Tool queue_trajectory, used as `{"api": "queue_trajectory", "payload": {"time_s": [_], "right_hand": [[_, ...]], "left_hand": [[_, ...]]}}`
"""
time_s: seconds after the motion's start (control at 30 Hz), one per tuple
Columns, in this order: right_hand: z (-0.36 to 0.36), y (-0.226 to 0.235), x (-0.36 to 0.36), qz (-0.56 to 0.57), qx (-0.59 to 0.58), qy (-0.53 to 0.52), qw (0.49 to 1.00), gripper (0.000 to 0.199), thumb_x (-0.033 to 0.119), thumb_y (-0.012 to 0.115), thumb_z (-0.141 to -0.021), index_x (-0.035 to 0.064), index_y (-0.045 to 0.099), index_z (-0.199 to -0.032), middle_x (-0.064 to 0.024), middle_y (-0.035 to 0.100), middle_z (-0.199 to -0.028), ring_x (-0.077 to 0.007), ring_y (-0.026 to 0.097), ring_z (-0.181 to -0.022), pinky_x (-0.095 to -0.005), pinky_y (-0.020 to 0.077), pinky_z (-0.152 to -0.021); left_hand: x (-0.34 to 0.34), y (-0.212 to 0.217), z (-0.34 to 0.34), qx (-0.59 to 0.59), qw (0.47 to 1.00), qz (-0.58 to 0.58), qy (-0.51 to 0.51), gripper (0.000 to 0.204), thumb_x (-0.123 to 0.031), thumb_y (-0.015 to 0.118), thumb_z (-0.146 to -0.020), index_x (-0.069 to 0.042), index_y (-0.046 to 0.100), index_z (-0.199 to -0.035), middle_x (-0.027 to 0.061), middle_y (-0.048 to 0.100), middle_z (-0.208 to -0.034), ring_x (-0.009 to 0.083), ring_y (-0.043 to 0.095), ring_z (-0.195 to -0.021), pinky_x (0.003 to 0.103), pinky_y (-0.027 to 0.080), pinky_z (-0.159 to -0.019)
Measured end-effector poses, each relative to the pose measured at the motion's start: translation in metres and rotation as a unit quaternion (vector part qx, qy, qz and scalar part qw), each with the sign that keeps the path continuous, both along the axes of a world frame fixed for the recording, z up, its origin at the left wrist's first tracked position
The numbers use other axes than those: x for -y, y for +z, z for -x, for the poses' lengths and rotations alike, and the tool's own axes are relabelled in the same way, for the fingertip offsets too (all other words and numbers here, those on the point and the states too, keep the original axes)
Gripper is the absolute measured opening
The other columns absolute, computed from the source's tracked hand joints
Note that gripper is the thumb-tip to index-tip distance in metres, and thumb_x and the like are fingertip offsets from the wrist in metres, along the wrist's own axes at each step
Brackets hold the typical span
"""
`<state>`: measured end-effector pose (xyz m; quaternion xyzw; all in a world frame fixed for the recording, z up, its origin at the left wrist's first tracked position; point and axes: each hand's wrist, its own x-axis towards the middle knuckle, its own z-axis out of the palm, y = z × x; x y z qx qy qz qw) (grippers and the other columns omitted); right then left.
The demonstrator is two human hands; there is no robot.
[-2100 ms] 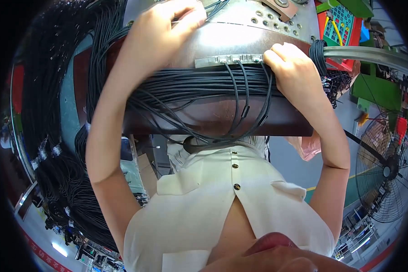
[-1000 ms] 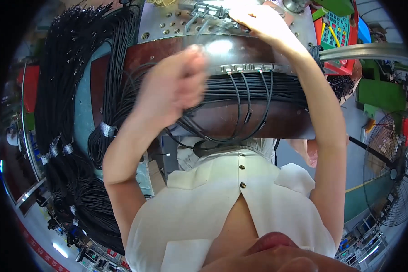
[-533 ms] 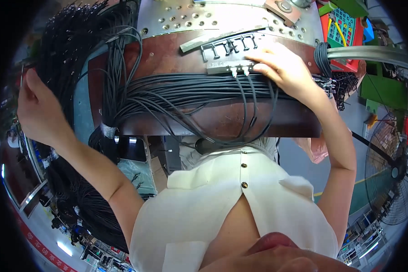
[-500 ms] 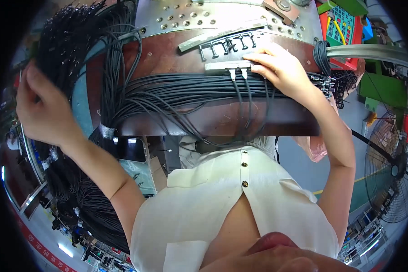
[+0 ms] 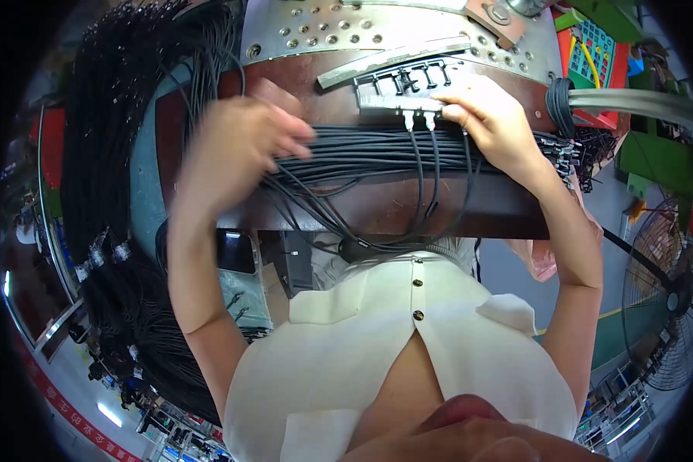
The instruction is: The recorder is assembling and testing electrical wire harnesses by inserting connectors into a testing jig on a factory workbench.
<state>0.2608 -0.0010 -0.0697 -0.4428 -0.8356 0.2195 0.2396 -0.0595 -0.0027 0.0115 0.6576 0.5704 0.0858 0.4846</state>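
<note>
My right hand (image 5: 494, 122) grips the right end of a grey metal bar fixture (image 5: 381, 105), thumb in front and fingers over the top. Two black cables with white connector ends (image 5: 409, 121) plug into its front edge and hang toward me; another black cable (image 5: 470, 181) runs down from under my right fingers. My left hand (image 5: 242, 146), blurred by motion, is over the left part of a bundle of black cables (image 5: 362, 150). Its fingers point right, loosely apart, with nothing visible in them. Behind the fixture lies a black plastic moulded strip (image 5: 404, 78) with short prongs.
A long metal bar (image 5: 393, 61) lies behind the strip, before a perforated metal plate (image 5: 323, 31). Masses of black cables (image 5: 100, 169) hang at the left. A coiled cable (image 5: 560, 104) sits by the right edge, near a red box with a keypad (image 5: 593, 46). A fan (image 5: 662, 300) stands right.
My left hand has swung from the far left rightward, in over the cable bundle. My right hand stays on the fixture. The whole view has shifted slightly.
</note>
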Motion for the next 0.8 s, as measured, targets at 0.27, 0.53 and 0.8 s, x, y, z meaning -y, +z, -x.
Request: {"api": "queue_trajectory", "payload": {"time_s": [0.27,0.53,0.8], "right_hand": [[0.063,0.056,-0.093,0.040,-0.277,-0.082,0.956,0.024,0.020,0.054,-0.091,-0.0003,0.067,-0.095,-0.0141,0.067,-0.089,-0.0200,0.063,-0.079,-0.0345,0.0516,-0.068],[0.051,0.028,-0.135,-0.056,-0.147,-0.104,0.982,0.024,0.018,0.052,-0.091,0.0000,0.066,-0.094,-0.0161,0.066,-0.089,-0.0248,0.063,-0.079,-0.0376,0.0508,-0.070],[0.019,0.003,-0.138,-0.154,0.007,-0.129,0.980,0.023,0.017,0.049,-0.090,0.0003,0.064,-0.093,-0.0183,0.064,-0.089,-0.0302,0.062,-0.080,-0.0412,0.0498,-0.072]], "left_hand": [[-0.023,-0.016,-0.099,0.470,0.838,0.198,0.195,0.028,-0.027,0.045,-0.100,-0.002,0.058,-0.098,0.0031,0.059,-0.076,0.0114,0.057,-0.063,0.026,0.050,-0.057],[-0.137,-0.062,-0.117,0.509,0.852,0.067,0.101,0.016,-0.006,0.056,-0.090,0.004,0.062,-0.101,0.0098,0.064,-0.084,0.0164,0.061,-0.070,0.025,0.052,-0.061],[-0.132,-0.067,-0.108,0.424,0.895,0.003,0.136,0.014,-0.009,0.052,-0.092,0.001,0.062,-0.097,0.0058,0.061,-0.079,0.0122,0.057,-0.064,0.024,0.048,-0.054]]}}
